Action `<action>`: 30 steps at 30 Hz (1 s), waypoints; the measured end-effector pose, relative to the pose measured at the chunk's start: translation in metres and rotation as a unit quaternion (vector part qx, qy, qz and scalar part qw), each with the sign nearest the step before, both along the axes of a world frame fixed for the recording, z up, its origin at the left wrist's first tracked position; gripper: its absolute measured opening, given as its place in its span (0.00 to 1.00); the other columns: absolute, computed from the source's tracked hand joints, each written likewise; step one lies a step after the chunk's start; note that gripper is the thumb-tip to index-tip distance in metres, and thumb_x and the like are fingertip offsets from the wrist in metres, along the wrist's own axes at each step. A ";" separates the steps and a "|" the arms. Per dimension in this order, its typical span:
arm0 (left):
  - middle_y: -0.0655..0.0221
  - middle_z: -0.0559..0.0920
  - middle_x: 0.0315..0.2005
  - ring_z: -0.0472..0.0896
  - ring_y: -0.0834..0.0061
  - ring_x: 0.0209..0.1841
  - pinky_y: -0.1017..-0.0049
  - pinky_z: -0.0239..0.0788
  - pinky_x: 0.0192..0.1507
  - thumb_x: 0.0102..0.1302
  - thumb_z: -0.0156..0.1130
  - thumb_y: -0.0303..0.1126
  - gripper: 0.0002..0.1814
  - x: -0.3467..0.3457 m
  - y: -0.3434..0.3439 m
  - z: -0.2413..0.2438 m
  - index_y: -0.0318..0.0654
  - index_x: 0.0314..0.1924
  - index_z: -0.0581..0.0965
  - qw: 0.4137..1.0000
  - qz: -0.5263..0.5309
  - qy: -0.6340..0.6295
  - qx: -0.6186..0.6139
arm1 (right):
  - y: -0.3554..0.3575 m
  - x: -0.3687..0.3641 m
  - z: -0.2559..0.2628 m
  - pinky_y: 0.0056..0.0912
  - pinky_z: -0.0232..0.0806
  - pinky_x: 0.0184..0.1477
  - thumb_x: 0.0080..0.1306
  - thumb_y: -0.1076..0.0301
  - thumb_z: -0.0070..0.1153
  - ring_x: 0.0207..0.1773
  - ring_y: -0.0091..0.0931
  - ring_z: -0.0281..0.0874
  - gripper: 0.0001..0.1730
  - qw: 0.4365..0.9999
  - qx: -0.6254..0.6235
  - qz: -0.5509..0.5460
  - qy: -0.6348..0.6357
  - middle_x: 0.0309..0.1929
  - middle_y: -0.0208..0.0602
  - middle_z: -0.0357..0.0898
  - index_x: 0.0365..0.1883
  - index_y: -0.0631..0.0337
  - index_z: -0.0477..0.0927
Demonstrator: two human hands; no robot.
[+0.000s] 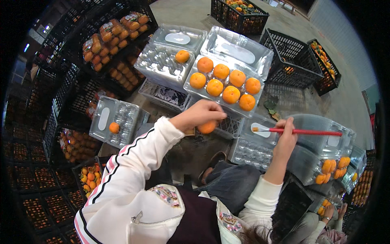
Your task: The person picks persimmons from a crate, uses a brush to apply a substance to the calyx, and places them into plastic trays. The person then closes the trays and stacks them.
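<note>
My left hand (204, 113), blurred by motion, holds an orange persimmon (207, 127) low in its fingers. In my right hand (285, 138) is a flat paintbrush (307, 132) with a red handle, its bristles pointing left. Just beyond my left hand, a clear plastic clamshell tray (195, 95) lies open on a stack, with two rows of persimmons (231, 94) in its cups. Left of it, another open clamshell tray (152, 62) carries a single persimmon (182, 56). An open tray with bare cups (251, 152) sits below the brush.
Black plastic crates (291, 61) stand beyond the trays, some with persimmons. Packed clamshells (114, 36) fill crates at left. A smaller tray stack (122, 119) bears one persimmon (114, 128). At lower right, a co-worker's hands (329, 210) are near persimmons. Leaves (270, 105) litter the floor.
</note>
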State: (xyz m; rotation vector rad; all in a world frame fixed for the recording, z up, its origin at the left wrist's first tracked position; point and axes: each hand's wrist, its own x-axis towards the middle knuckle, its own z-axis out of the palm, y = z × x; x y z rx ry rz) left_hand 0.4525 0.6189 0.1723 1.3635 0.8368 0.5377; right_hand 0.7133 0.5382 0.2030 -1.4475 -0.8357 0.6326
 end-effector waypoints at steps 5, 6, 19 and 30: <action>0.70 0.76 0.24 0.77 0.76 0.27 0.78 0.71 0.31 0.64 0.58 0.37 0.11 -0.026 0.000 -0.033 0.36 0.30 0.74 0.962 0.113 -0.070 -0.237 | 0.090 0.022 0.025 0.24 0.64 0.38 0.67 0.56 0.47 0.32 0.21 0.72 0.18 0.973 -0.073 0.067 -0.209 0.29 0.32 0.76 0.37 0.64 0.79; 0.70 0.76 0.24 0.78 0.76 0.27 0.77 0.72 0.31 0.64 0.58 0.38 0.12 -0.024 0.001 -0.037 0.36 0.30 0.74 0.957 0.118 -0.090 -0.248 | 0.115 0.026 0.024 0.26 0.65 0.40 0.67 0.56 0.48 0.35 0.23 0.73 0.18 0.961 -0.061 0.071 -0.262 0.31 0.35 0.77 0.39 0.63 0.79; 0.68 0.76 0.27 0.78 0.76 0.28 0.75 0.73 0.31 0.65 0.55 0.39 0.12 -0.030 0.019 -0.054 0.35 0.33 0.73 0.926 0.169 -0.187 -0.282 | 0.276 0.019 0.023 0.41 0.67 0.50 0.60 0.54 0.55 0.54 0.37 0.69 0.17 0.714 -0.187 0.039 -0.674 0.47 0.33 0.75 0.46 0.49 0.77; 0.68 0.77 0.28 0.77 0.78 0.29 0.79 0.71 0.33 0.64 0.56 0.35 0.10 -0.023 0.014 -0.052 0.35 0.33 0.74 0.931 0.162 -0.175 -0.278 | 0.287 0.028 0.036 0.41 0.66 0.45 0.57 0.56 0.56 0.45 0.39 0.75 0.16 0.676 -0.201 0.099 -0.702 0.40 0.40 0.78 0.39 0.55 0.76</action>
